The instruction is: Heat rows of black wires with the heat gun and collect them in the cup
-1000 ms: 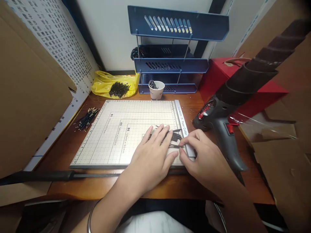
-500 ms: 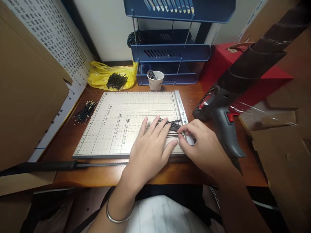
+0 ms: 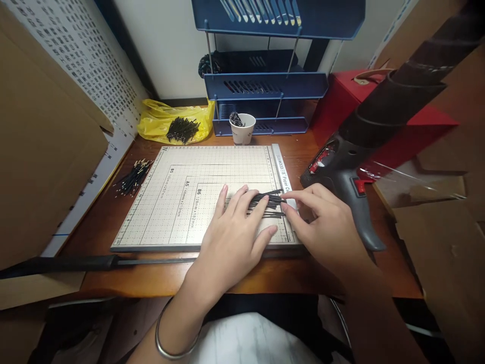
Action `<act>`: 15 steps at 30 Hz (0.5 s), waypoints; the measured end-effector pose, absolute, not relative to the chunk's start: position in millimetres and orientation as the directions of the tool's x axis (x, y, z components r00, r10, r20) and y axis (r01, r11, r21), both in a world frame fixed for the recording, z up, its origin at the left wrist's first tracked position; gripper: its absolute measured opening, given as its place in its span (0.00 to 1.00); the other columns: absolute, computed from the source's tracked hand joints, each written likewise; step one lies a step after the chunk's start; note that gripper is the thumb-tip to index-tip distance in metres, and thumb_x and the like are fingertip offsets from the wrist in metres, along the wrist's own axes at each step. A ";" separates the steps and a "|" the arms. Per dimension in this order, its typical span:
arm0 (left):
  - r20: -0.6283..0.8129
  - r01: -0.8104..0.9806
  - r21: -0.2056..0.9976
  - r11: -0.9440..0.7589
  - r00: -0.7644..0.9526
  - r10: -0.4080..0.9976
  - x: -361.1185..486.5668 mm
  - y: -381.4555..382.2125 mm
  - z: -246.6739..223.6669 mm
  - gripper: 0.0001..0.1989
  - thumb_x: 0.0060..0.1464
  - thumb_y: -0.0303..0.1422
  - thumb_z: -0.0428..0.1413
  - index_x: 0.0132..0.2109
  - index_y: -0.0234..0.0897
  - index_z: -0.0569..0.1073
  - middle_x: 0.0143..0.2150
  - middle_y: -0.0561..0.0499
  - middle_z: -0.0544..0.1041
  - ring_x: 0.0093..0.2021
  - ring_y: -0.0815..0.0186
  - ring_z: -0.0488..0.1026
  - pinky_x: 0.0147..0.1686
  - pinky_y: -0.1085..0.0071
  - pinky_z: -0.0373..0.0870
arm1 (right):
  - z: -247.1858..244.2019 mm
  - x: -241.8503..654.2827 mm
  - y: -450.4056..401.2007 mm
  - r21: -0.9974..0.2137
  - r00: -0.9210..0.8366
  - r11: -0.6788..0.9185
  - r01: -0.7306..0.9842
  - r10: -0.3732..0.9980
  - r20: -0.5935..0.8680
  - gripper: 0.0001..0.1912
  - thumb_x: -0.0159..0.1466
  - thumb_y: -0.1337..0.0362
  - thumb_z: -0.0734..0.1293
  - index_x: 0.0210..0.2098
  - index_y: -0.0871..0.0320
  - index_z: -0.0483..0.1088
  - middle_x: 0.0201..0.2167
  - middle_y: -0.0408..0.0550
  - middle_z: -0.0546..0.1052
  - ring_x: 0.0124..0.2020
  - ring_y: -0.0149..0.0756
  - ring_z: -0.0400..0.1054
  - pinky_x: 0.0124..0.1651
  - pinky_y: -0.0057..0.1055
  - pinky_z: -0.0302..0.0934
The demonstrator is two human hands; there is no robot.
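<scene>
A: Diff vs a second ago?

B: Right hand (image 3: 326, 222) sits further from the cutter board's (image 3: 151, 202) near edge. Then: fingertips at the nearest strands, close to the board's near right corner. Now: thumb and forefinger at the right ends of the main bundle of black strands (image 3: 273, 198). Left hand (image 3: 235, 230) holds the same spot.

A: Gripping?

B: Right: thumb and forefinger nearly meet at the strand ends, can't tell if they pinch any. Left: palm down, fingers spread across the bundle, not closed round anything.

A: Strands where exactly?

B: Right half of the board, toward its near right corner. Right ends are by the metal strip (image 3: 278, 159) on the board's right edge; left hand hides part of the left side. A couple lie slightly apart on the near side.

A: Rest of the surface (image 3: 291, 275)?

B: Paper cup (image 3: 242, 135) upright just beyond the board's far edge, black pieces in it. Yellow bag (image 3: 151, 124) at the far left corner, dark pile (image 3: 183, 130) on it. Pale-tipped pile (image 3: 132, 178) just beside the board's left edge. Blue rack (image 3: 265, 87) along the far edge, red box (image 3: 337, 93) right of it.

A: Obstructions?

B: Black tool (image 3: 343, 184) with a red switch, tilted, right of the board, near the right hand; blocks part of the red box. Lever (image 3: 87, 262) runs along the near edge, left forearm crossing over it.
</scene>
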State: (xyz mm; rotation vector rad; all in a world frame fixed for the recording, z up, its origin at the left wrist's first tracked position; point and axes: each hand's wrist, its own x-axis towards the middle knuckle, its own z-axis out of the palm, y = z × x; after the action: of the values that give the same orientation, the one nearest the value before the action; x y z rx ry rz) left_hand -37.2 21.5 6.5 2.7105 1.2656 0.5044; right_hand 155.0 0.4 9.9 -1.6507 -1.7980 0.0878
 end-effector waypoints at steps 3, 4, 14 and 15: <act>0.264 0.722 0.214 -0.657 0.605 0.751 -38.0 19.1 7.1 0.26 0.73 0.44 0.45 0.68 0.33 0.66 0.71 0.41 0.66 0.73 0.52 0.58 0.74 0.44 0.40 | 10.8 155.7 3.7 -0.465 0.022 0.184 0.866 0.915 0.403 0.06 0.66 0.67 0.69 0.40 0.55 0.79 0.30 0.41 0.71 0.30 0.30 0.66 0.35 0.32 0.58; 0.271 0.724 0.206 -0.658 0.604 0.749 -38.2 17.8 7.0 0.27 0.73 0.44 0.45 0.68 0.32 0.66 0.71 0.41 0.66 0.73 0.52 0.58 0.74 0.44 0.40 | 11.0 156.1 4.1 -0.460 0.014 0.179 0.869 0.922 0.386 0.06 0.66 0.67 0.68 0.39 0.55 0.79 0.30 0.41 0.71 0.30 0.31 0.66 0.34 0.32 0.57; 0.278 0.726 0.159 -0.669 0.617 0.736 -38.8 11.9 5.1 0.27 0.74 0.45 0.42 0.69 0.36 0.66 0.73 0.45 0.64 0.73 0.51 0.58 0.73 0.41 0.44 | 12.3 158.7 3.8 -0.492 -0.052 0.182 0.851 0.963 0.266 0.08 0.67 0.66 0.66 0.38 0.55 0.79 0.34 0.45 0.73 0.34 0.34 0.67 0.36 0.33 0.58; 0.279 0.728 0.160 -0.667 0.615 0.738 -39.8 11.8 5.4 0.27 0.74 0.45 0.42 0.69 0.35 0.66 0.73 0.45 0.64 0.73 0.51 0.58 0.73 0.41 0.43 | 12.9 159.3 3.7 -0.496 -0.051 0.176 0.850 0.966 0.255 0.08 0.67 0.66 0.66 0.38 0.55 0.79 0.34 0.44 0.73 0.33 0.34 0.67 0.36 0.33 0.58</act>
State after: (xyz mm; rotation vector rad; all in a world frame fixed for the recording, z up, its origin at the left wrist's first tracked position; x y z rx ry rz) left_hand -39.8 11.8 5.4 2.7950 1.2687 0.5041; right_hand 159.3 3.7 12.9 -1.7045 -1.9315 0.2857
